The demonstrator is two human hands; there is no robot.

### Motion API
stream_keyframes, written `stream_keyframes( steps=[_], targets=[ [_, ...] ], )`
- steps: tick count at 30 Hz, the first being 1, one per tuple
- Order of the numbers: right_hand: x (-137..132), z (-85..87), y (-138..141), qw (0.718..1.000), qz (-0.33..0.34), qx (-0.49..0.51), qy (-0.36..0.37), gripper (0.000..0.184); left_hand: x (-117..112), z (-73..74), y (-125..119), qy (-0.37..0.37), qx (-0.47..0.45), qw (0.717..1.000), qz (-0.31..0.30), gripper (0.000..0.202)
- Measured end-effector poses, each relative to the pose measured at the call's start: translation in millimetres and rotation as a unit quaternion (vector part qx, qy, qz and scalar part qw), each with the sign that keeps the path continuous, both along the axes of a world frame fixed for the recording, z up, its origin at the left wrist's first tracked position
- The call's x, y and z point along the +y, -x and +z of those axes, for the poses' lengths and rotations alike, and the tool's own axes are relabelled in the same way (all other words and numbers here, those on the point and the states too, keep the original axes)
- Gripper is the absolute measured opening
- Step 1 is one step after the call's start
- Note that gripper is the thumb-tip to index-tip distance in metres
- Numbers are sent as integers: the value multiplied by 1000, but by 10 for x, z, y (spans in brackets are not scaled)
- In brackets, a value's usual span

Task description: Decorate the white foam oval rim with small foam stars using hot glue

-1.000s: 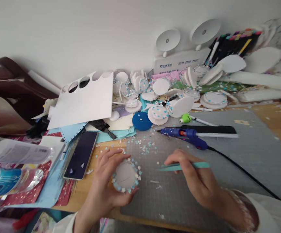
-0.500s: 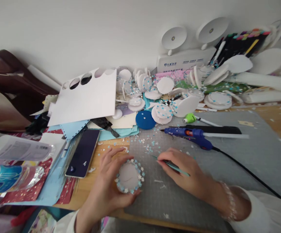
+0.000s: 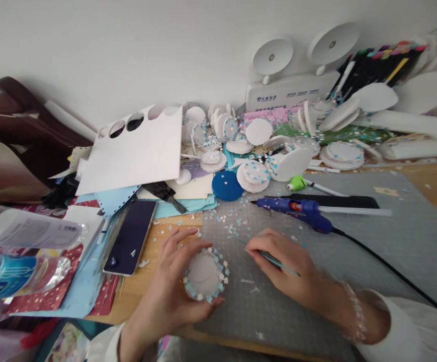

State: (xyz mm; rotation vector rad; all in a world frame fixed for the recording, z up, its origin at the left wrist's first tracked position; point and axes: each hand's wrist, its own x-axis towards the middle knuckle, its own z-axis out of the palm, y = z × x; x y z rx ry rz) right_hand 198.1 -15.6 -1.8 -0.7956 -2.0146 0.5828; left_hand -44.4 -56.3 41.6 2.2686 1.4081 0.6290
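My left hand (image 3: 169, 291) curls round a white foam disc (image 3: 204, 275) whose rim is studded with tiny blue and white flowers, holding it at the left edge of the grey cutting mat (image 3: 372, 251). My right hand (image 3: 282, 266) pinches teal tweezers (image 3: 274, 260), tips pointing left toward loose small flowers (image 3: 231, 226) scattered on the mat. The tweezer tips sit just right of the disc, apart from it.
A blue glue gun (image 3: 301, 208) with a black cord lies behind my right hand. A phone (image 3: 129, 236) rests to the left, beside a water bottle (image 3: 10, 274). White board with round holes (image 3: 135, 151), a blue disc (image 3: 226, 185) and several decorated foam discs (image 3: 256, 173) crowd the back.
My right hand turned the tweezers from lying flat across the fingers to a pinch grip, tips pointing left at the flowers. The disc in my left hand shifted slightly right.
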Motion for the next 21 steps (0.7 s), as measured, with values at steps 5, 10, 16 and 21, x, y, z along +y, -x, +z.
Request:
stream_keyframes(
  steps=[5, 10, 16, 21],
  targets=[
    [-10, 78, -98, 998, -42, 49, -27, 18, 36, -2, -58, 15, -11, 1000, -15, 67],
    [-33, 87, -273, 992, -100, 61, -53, 24, 232, -21, -255, 48, -17, 996, -79, 75],
    [-25, 32, -338, 988, -129, 65, -57, 25, 417, -114, -439, 83, -14, 986, -144, 78],
    [2, 42, -294, 990, -106, 79, -53, 30, 493, -104, -370, 50, -37, 982, -180, 103]
  ],
)
